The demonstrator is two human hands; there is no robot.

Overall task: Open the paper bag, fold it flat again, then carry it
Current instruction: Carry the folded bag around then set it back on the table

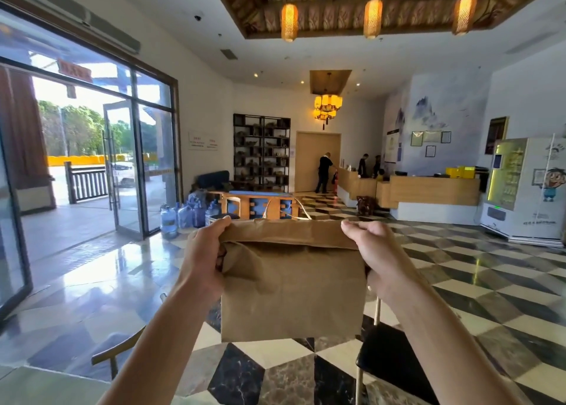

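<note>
A brown paper bag hangs upright in front of me, in the middle of the head view. My left hand grips its upper left corner and side. At the upper right corner and side, my right hand holds on the same way. The top edge is stretched between both hands, with thin twine handles poking up behind it. The near panel looks creased and slightly bulged on the left. The bag's bottom edge hangs free above the floor.
A checkered marble floor spreads ahead. Two chairs stand just below me, one wooden on the left and one black-seated on the right. Water jugs and a wooden bench sit beyond. A reception counter with people, a vending machine and glass doors line the room.
</note>
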